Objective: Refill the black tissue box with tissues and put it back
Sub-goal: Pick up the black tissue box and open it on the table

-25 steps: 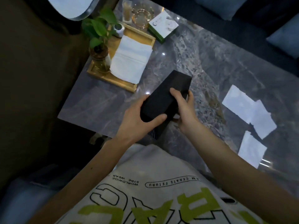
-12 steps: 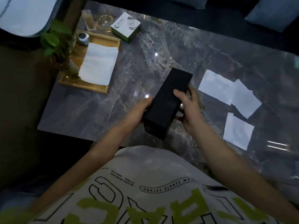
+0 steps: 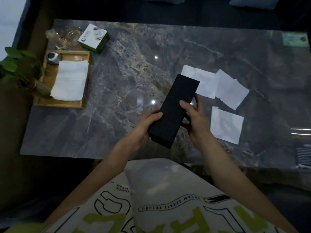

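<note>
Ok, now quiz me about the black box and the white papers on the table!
1. True or false: only one hand holds the black tissue box.
2. How many loose white tissues lie on the table to the right of the box? A: one. B: three. C: six.
3. Fill in: the white stack on the left lies in a wooden ____.
Key: 1. False: the left hand and right hand both grip it. 2. B. 3. tray.
</note>
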Demonstrator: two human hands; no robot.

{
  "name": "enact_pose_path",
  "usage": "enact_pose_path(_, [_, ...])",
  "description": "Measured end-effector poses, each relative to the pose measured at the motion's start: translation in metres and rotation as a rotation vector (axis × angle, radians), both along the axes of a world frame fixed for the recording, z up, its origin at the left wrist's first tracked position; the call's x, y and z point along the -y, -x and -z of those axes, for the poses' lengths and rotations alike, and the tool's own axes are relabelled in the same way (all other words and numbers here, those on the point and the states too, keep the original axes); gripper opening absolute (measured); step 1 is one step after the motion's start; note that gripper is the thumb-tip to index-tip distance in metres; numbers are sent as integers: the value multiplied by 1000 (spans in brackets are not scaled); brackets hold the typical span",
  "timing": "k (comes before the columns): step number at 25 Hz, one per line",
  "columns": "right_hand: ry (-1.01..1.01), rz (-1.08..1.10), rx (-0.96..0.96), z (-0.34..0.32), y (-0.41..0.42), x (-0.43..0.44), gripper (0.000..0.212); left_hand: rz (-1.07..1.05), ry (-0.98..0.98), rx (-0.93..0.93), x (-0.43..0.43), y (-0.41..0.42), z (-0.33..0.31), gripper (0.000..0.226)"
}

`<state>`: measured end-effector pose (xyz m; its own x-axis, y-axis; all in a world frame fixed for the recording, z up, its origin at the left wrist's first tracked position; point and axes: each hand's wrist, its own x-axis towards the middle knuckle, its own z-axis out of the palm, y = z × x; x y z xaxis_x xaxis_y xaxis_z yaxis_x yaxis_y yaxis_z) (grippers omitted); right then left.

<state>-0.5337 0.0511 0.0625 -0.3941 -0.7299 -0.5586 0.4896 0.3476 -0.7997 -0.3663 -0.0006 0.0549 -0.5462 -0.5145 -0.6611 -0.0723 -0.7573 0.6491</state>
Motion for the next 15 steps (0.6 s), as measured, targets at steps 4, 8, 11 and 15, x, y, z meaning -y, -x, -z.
enact_pose_path(4, [56, -44, -23, 5, 20, -8, 65, 29, 47, 43, -8, 22, 0, 70])
enact_pose_path(8, [64, -185, -99, 7, 31, -8, 61, -31, 145, 146, -18, 33, 7, 75])
enact_pose_path(11, [31, -208, -183, 3, 30, -7, 59, -104, 257, 268, -26, 33, 8, 81])
enact_pose_path(15, [-13, -162, -245, -1, 23, -2, 64, -79, 504, 371, -24, 33, 5, 88])
